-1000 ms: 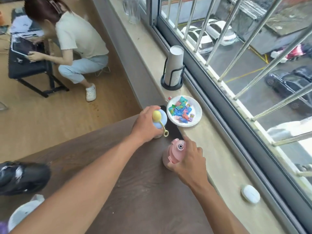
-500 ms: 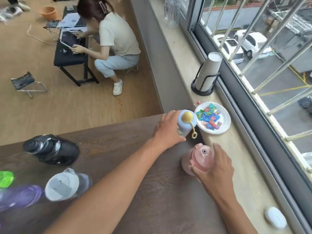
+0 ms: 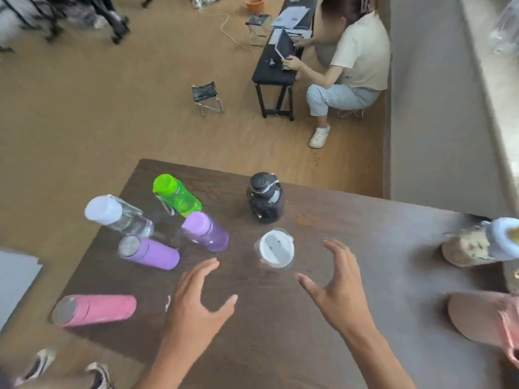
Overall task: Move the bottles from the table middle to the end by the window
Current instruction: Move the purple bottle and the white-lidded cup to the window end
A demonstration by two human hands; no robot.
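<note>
Several bottles stand on the dark wooden table (image 3: 351,248): a black one (image 3: 264,197), a clear one with a white lid (image 3: 275,249), a green one (image 3: 176,195), two purple ones (image 3: 205,231) (image 3: 148,251), a clear white-capped one (image 3: 118,216) and a pink one (image 3: 94,309). At the right edge stand the blue-capped bottle (image 3: 480,245) and the pink bottle (image 3: 486,318). My left hand (image 3: 196,301) and my right hand (image 3: 334,282) hover open just in front of the white-lidded bottle, one on each side, touching nothing.
A person (image 3: 351,60) sits on a stool at a low black bench (image 3: 275,77) on the wooden floor beyond the table. A small folding stool (image 3: 206,98) stands nearby. The grey wall (image 3: 435,122) and sill run along the right.
Both hands let go of the blue-capped and pink bottles at the window end and swung back left to the table middle. My view turned left, bringing the group of bottles into sight.
</note>
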